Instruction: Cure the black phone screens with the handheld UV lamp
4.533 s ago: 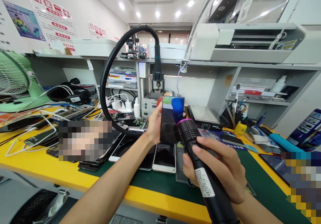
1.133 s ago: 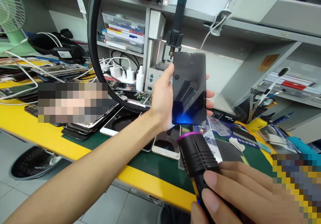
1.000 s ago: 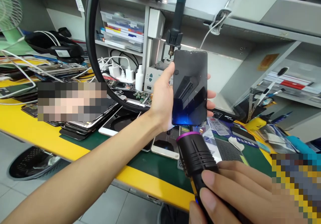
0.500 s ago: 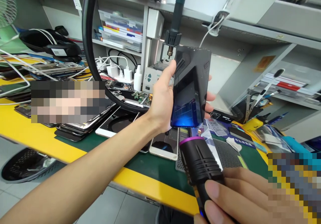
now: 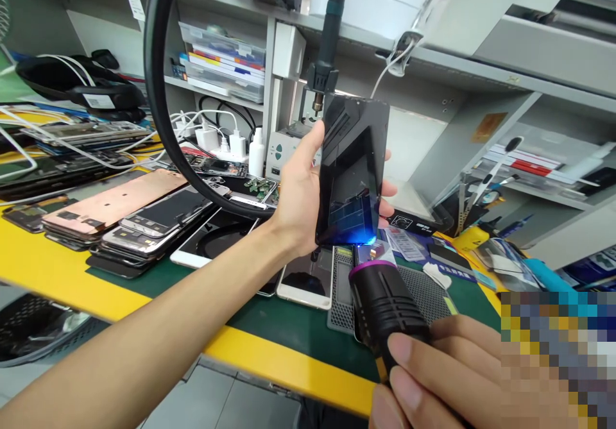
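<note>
My left hand (image 5: 301,198) holds up a dark phone screen (image 5: 353,166), thumb along its left edge and fingertips showing at the right edge. In my right hand (image 5: 443,378) is a black flashlight (image 5: 387,297) with a purple ring round its head. It points up at the screen's lower edge, a small gap apart, and a blue glow shows on the glass there. Just above my left thumb hangs a hot air gun nozzle (image 5: 318,100), close to the screen's top left corner. Whether it touches the screen I cannot tell.
Stacked phone parts (image 5: 115,201) lie at left on the green mat. A white-framed phone (image 5: 305,281) and a perforated grey pad (image 5: 428,297) lie below my hands. A thick black hose (image 5: 154,95) loops down at left. White chargers (image 5: 235,143) stand behind.
The view has shifted slightly, so most things appear a little further left. The blue glow has moved from the screen's lower middle toward its lower right corner. Both hands keep their hold.
</note>
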Motion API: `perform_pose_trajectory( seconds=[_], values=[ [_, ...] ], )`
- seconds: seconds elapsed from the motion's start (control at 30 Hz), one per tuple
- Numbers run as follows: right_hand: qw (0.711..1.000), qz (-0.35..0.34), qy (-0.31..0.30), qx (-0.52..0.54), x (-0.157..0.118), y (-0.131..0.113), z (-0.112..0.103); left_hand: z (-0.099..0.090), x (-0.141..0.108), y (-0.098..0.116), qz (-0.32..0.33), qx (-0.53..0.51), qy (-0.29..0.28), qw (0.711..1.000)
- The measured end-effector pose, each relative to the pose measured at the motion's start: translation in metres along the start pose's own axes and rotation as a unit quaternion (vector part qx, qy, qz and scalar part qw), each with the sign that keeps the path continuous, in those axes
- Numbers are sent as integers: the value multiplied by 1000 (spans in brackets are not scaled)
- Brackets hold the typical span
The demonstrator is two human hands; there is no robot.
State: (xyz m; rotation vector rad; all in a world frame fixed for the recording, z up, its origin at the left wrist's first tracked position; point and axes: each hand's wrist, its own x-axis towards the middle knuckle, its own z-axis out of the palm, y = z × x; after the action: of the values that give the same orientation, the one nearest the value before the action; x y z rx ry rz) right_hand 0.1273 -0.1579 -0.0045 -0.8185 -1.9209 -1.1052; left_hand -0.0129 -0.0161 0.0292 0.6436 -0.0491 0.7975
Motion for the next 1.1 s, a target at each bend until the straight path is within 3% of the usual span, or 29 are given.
perform_pose_trajectory(
  seconds=[0.13, 0.3, 0.53, 0.7, 0.83, 1.1],
  values=[
    [999, -18, 15, 38, 0, 2, -1, 0, 0, 0, -5, -17, 5, 1000],
    [999, 7, 31, 16, 4, -1, 1, 1, 1, 0, -8, -27, 7, 1000],
    [998, -40, -4, 51, 3, 5, 0, 1, 4, 0, 19, 63, 16, 998],
    [996, 56, -52, 37, 3, -5, -4, -2, 5, 2, -10, 5, 29, 1000],
    [998, -16, -37, 41, 5, -1, -2, -5, 6, 4, -9, -10, 31, 999],
    [998, -17, -54, 12, 4, 3, -4, -7, 8, 5, -1, -6, 26, 1000]
  ],
)
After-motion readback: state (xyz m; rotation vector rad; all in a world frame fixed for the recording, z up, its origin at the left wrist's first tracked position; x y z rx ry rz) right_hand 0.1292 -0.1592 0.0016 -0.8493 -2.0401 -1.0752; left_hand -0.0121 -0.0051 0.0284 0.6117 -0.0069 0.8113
